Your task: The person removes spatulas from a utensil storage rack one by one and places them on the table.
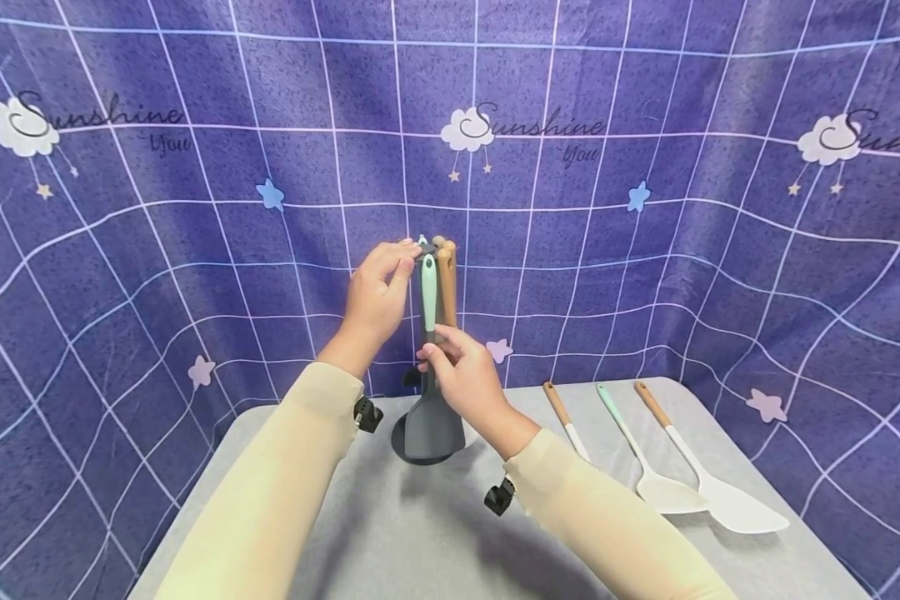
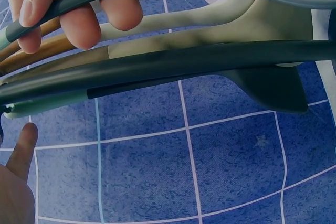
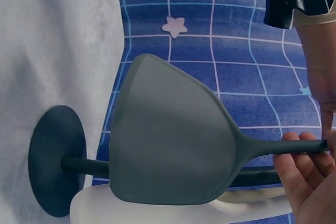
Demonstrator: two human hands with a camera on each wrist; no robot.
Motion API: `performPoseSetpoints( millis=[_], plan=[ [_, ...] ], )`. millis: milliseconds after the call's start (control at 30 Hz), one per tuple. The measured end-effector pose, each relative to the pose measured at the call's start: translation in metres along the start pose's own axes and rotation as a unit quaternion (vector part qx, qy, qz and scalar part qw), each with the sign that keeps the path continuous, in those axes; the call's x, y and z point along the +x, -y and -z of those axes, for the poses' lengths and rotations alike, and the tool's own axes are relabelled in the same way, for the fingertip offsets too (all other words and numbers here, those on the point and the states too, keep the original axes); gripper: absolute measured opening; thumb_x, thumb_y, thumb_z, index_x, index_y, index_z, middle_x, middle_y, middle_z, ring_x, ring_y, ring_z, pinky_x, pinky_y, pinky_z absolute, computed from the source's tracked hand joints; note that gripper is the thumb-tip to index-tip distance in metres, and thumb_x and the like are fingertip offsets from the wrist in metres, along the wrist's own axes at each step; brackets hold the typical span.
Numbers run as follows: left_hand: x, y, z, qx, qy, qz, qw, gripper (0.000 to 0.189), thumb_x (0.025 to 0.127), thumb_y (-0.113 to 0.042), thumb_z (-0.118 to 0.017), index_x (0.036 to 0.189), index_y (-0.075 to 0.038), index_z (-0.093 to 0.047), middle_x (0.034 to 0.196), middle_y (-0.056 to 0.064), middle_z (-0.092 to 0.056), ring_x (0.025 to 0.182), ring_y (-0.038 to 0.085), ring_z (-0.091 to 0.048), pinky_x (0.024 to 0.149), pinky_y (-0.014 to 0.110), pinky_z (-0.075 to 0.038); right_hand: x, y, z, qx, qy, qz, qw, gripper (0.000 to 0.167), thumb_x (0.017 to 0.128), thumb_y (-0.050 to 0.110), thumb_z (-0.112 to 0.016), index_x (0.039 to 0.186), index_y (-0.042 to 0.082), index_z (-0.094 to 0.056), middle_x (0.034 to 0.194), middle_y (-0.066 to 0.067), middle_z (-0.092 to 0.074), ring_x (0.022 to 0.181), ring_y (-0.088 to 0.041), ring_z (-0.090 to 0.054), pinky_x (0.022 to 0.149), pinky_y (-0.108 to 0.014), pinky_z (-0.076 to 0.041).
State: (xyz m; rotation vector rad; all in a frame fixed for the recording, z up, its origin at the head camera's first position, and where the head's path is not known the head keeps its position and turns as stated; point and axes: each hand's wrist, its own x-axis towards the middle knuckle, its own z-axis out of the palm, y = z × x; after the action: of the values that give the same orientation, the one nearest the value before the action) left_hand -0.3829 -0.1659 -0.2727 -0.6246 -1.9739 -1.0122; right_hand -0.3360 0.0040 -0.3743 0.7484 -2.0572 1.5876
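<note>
In the head view a dark utensil stand with a round base (image 1: 400, 440) rises in front of my two hands. My right hand (image 1: 471, 379) pinches the shaft of a grey turner (image 1: 432, 427) with a mint handle, its blade pointing down in front of the pole. The handle's top is close to the stand's top; whether it is hooked cannot be told. My left hand (image 1: 378, 292) reaches to the stand's top (image 1: 429, 248) with its fingers extended, the fingertips touching it. Wooden-handled utensils (image 1: 450, 287) and another mint-handled dark utensil (image 2: 275, 90) hang around the pole (image 2: 173, 64).
On the grey tabletop (image 1: 270, 500) at right lie three white utensils: one with a wooden handle (image 1: 558, 406), a mint-handled turner (image 1: 671, 493) and a wooden-handled turner (image 1: 746, 507). A blue grid-patterned cloth (image 1: 330, 167) hangs behind and at both sides.
</note>
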Motion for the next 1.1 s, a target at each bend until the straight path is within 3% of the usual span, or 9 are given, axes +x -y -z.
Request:
performPoseSetpoints(
  millis=[233, 400, 567, 767, 967, 1100],
  plan=[
    [0.0, -0.001, 0.001, 0.0, -0.001, 0.003, 1.0, 0.029, 0.118, -0.021, -0.062, 0.134, -0.006, -0.082, 0.143, 0.012, -0.078, 0.149, 0.028, -0.067, 0.135, 0.043, -0.046, -0.002, 0.006, 0.005, 0.019, 0.002, -0.003, 0.9998, 0.036, 0.112, 0.007, -0.07, 0.146, -0.004, -0.068, 0.107, -0.018, -0.088, 0.091, -0.033, -0.088, 0.074, -0.021, -0.065],
    [0.0, -0.001, 0.001, -0.006, -0.004, 0.002, 1.0, 0.029, 0.118, -0.021, -0.062, 0.133, -0.006, -0.082, 0.143, 0.013, -0.079, 0.149, 0.029, -0.067, 0.136, 0.042, -0.045, -0.002, 0.01, 0.012, 0.028, 0.005, 0.003, 0.9996, 0.037, 0.112, 0.007, -0.07, 0.147, -0.005, -0.066, 0.108, -0.02, -0.087, 0.092, -0.035, -0.087, 0.079, -0.027, -0.072],
    [0.0, -0.002, 0.0, -0.005, -0.001, 0.006, 1.0, 0.03, 0.118, -0.023, -0.061, 0.133, -0.007, -0.082, 0.143, 0.012, -0.078, 0.15, 0.028, -0.067, 0.137, 0.043, -0.044, -0.002, 0.016, 0.022, 0.014, 0.002, 0.017, 0.9998, 0.037, 0.113, 0.009, -0.07, 0.147, -0.004, -0.066, 0.108, -0.019, -0.087, 0.091, -0.034, -0.088, 0.075, -0.028, -0.071],
    [-0.001, 0.0, -0.001, -0.006, -0.005, 0.006, 1.0, 0.028, 0.117, -0.019, -0.063, 0.133, -0.006, -0.082, 0.143, 0.012, -0.078, 0.149, 0.029, -0.067, 0.137, 0.042, -0.043, 0.001, 0.024, 0.036, 0.013, -0.004, 0.02, 0.9997, 0.038, 0.114, 0.009, -0.069, 0.149, -0.006, -0.064, 0.108, -0.02, -0.087, 0.091, -0.037, -0.087, 0.077, -0.048, -0.074],
    [-0.001, 0.001, -0.001, -0.006, -0.003, 0.007, 1.0, 0.029, 0.118, -0.019, -0.062, 0.135, -0.006, -0.081, 0.144, 0.012, -0.078, 0.15, 0.028, -0.067, 0.136, 0.041, -0.045, 0.01, 0.022, 0.056, -0.021, -0.029, 0.007, 0.9993, 0.038, 0.114, 0.012, -0.069, 0.147, -0.005, -0.065, 0.108, -0.018, -0.088, 0.09, -0.035, -0.087, 0.07, -0.035, -0.072],
    [-0.001, 0.0, -0.001, -0.009, -0.003, 0.006, 0.9999, 0.029, 0.118, -0.018, -0.062, 0.135, -0.006, -0.081, 0.144, 0.012, -0.078, 0.151, 0.028, -0.066, 0.136, 0.041, -0.045, 0.016, 0.016, 0.072, -0.025, -0.037, -0.016, 0.9989, 0.038, 0.114, 0.013, -0.069, 0.148, -0.003, -0.065, 0.109, -0.018, -0.087, 0.09, -0.031, -0.086, 0.072, -0.038, -0.073]
  ],
)
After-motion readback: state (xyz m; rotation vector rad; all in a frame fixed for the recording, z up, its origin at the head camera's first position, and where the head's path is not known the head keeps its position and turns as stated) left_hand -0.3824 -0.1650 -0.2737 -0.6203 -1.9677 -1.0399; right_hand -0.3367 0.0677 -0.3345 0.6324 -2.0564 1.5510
